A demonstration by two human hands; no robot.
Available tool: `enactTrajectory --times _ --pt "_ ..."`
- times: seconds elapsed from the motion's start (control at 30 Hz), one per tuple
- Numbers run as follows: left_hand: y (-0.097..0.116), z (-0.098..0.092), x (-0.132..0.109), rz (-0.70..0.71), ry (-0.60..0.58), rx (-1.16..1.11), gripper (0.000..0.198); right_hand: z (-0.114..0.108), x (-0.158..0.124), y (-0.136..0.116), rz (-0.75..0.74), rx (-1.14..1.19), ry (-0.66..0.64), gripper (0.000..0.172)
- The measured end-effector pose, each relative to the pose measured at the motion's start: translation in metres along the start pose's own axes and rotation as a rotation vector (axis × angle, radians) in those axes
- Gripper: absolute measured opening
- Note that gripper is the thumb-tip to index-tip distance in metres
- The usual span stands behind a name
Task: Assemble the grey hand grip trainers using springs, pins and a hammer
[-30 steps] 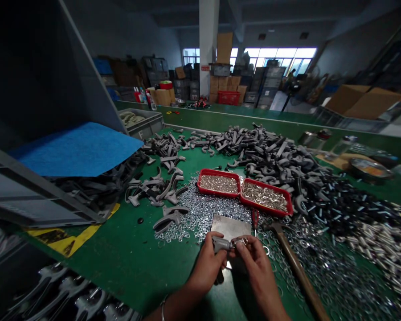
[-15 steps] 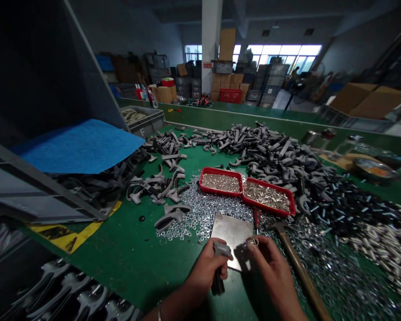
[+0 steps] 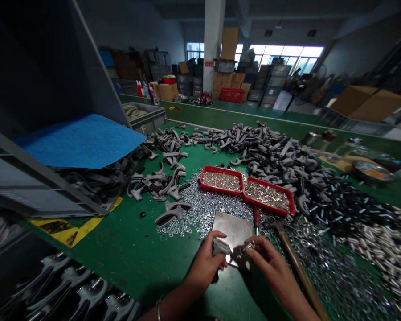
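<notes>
My left hand [image 3: 205, 263] is wrapped round a grey plastic handle part [image 3: 221, 246], whose black lower end is mostly hidden by my palm. Between the thumb and fingers of my right hand [image 3: 269, 258] is a small metal coil spring [image 3: 249, 246], close to the handle part but apart from it. Beneath both hands lies a flat square metal plate [image 3: 233, 229] on the green table [image 3: 167, 276]. Loose silvery nuts or rings [image 3: 200, 209] are spread beyond the plate. A wooden-handled hammer [image 3: 299, 263] lies just right of my right hand.
Two red trays [image 3: 220, 191] of small metal parts stand behind the plate, with a red-handled screwdriver [image 3: 257, 218] in front. Grey handle parts [image 3: 263, 147] are heaped behind. A grey crate [image 3: 50, 196] bounds the left; metal cylinders [image 3: 370, 249] and black-headed bolts [image 3: 350, 203] cover the right.
My right hand has moved slightly left and down with the spring, nearer the handle part. My left hand has tilted the handle part, so its black end shows less.
</notes>
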State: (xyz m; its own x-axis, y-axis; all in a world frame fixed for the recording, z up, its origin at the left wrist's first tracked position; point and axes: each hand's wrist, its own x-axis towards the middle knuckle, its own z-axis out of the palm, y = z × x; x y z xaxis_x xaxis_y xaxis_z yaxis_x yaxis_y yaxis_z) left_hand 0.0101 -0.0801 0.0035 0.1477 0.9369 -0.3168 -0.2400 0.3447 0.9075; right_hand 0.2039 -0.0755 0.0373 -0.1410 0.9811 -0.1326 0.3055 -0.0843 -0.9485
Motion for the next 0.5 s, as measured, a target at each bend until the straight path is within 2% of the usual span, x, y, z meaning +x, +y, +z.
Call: enactTrajectory --times 0.17,0.3,0.5 --pt "0.000 0.000 0.000 -0.013 -0.054 -0.134 0.043 -0.001 -0.001 0.000 -0.016 0.035 0.029 0.023" --pt "-0.004 0.002 0.000 0.018 0.011 -0.031 0.041 0.005 0.000 -0.007 0.021 0.136 0.049 0.024" --pt "-0.006 0.008 0.001 0.059 0.097 0.082 0.040 0.029 -0.004 -0.013 0.081 0.332 0.084 0.031"
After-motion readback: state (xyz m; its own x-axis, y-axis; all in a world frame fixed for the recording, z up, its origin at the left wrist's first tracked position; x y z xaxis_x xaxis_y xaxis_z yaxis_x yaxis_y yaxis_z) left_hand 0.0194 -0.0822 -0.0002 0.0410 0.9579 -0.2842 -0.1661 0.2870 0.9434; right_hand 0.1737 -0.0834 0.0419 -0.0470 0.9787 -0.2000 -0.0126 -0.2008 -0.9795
